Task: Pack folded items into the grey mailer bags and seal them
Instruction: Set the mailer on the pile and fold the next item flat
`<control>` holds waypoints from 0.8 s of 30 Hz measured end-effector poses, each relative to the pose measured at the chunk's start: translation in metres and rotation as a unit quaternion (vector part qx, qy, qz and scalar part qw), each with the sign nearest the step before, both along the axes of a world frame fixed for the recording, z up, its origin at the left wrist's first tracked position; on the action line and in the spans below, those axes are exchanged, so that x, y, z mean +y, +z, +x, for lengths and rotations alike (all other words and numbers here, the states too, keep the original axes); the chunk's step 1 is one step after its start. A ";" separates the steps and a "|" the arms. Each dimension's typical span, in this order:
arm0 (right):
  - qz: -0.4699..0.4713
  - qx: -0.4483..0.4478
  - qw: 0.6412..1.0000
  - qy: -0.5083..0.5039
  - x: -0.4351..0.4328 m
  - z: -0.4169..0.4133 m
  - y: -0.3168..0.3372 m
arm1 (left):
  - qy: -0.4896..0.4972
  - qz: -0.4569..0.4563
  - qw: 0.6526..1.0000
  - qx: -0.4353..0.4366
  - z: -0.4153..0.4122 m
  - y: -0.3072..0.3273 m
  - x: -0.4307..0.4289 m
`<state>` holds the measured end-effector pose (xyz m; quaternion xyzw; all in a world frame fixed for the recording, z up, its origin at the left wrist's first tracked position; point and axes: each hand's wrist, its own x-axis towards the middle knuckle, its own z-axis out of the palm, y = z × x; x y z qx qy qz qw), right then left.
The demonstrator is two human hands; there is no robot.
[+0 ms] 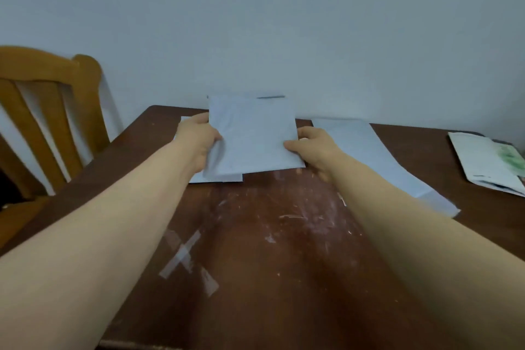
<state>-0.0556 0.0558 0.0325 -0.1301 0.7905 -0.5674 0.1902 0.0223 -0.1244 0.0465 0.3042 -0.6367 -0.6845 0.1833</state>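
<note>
while both hands gripped it by its side edges, the grey mailer bag (252,136) stood tilted up off the far middle of the table (284,236), its near edge low over the wood and its far edge raised toward the wall (284,23); the left hand (199,142) pinched the left edge, thumb on the front face and fingers hidden behind; the right hand (315,148) pinched the right edge the same way, thumb tip pressed on the front near the lower corner, the other fingers curled out of sight; whether the bag already held a folded item could not be told, nor whether its flap was sealed; a dark line along its top edge may have been the adhesive strip, though blur left that unsure; under it lay another flat grey mailer (216,177), only its edges peeking out at the left and below; a further mailer (377,156) lay flat to the right, well apart from the held one; a white packet with green print (488,162) sat near the table's right edge; a wooden chair (48,111) stood at the left; as a judgement, the smooth film could have slipped from such light side pinches; if the mouth was open and tipped, any contents could have slid out; a flap pressed down crooked could have creased or stuck to the wrong face; the mailer beneath could have clung and been dragged along.
</note>
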 end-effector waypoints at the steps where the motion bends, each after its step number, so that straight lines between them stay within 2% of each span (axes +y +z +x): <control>1: 0.010 0.016 1.000 0.008 -0.013 0.000 -0.001 | 0.016 -0.001 1.000 0.003 -0.001 -0.002 -0.011; 3: 0.023 0.029 0.999 0.014 -0.038 -0.004 -0.004 | 0.041 -0.011 0.999 0.000 -0.002 -0.004 -0.032; 7: 0.024 -0.001 0.999 0.025 -0.075 -0.010 -0.012 | 0.062 -0.038 0.997 -0.020 -0.007 -0.011 -0.065; 12: 0.062 -0.054 0.996 0.030 -0.094 -0.014 -0.024 | 0.071 -0.081 0.986 -0.128 -0.018 -0.029 -0.084; 16: 0.185 0.066 0.980 0.019 -0.083 -0.021 -0.033 | 0.056 -0.142 0.971 -0.182 -0.025 -0.040 -0.074; 19: 0.208 0.142 0.968 -0.004 -0.062 -0.032 -0.039 | 0.041 -0.184 0.967 -0.171 -0.033 -0.040 -0.058; 24: 0.256 0.185 0.947 -0.059 -0.012 -0.045 -0.047 | -0.026 -0.215 0.967 -0.137 -0.053 -0.037 -0.009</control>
